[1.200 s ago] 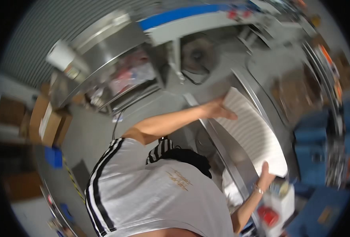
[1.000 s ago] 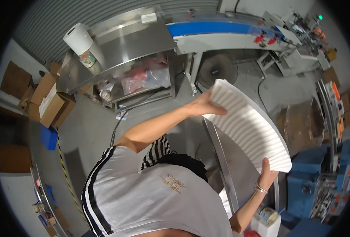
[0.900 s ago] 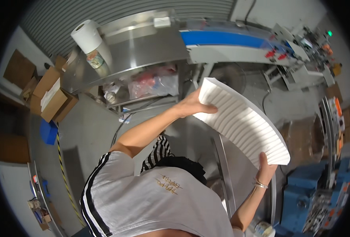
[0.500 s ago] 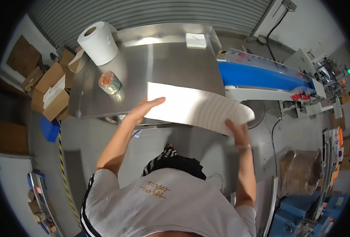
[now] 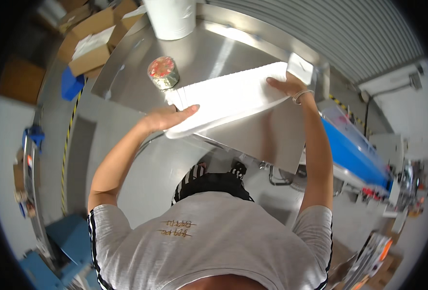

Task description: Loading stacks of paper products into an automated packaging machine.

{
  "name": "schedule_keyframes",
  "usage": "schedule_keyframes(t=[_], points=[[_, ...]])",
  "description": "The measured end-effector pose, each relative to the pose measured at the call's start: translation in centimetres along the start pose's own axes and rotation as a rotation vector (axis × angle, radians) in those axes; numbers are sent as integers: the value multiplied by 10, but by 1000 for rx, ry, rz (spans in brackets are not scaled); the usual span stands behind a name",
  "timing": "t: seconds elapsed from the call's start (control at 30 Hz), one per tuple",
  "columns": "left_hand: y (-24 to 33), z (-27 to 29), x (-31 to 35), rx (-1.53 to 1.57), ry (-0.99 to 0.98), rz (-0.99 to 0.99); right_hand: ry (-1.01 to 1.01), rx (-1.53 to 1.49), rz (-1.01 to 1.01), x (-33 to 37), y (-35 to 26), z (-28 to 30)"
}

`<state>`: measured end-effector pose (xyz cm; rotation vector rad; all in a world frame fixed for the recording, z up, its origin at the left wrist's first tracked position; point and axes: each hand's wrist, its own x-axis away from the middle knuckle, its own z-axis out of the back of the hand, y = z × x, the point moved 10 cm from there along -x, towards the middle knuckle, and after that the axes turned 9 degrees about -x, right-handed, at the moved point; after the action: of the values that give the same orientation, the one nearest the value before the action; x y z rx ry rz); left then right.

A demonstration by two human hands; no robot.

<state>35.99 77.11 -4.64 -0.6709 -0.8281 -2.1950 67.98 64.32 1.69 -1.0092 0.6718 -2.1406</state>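
A long white sheet-like bundle, perhaps several layers of paper or film, stretches between my two hands over the near part of a steel table. My left hand grips its left end, thumb on top and fingers hidden underneath. At the far right end my right hand holds it the same way, a bracelet on the wrist. Just beyond the bundle's left end stands a short shiny roll with a red-patterned top. A small white square pad lies beside my right hand.
A large white roll stands at the table's far left. Open cardboard boxes and a blue bin are to the left. On the right runs a blue conveyor belt. A ribbed shutter rises behind the table.
My view has turned, and I am closer to the table. Both hands have carried the white bundle from the table's front edge to over the tabletop, its right end now farther away.
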Motion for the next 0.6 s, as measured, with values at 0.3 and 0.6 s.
schedule_keyframes(t=[0.3, 0.6], points=[[121, -159, 56, 1413, -11, -35, -77, 483, 443, -80, -100, -55], [279, -213, 54, 1845, -322, -355, -538, 729, 1035, -3, -170, -198]])
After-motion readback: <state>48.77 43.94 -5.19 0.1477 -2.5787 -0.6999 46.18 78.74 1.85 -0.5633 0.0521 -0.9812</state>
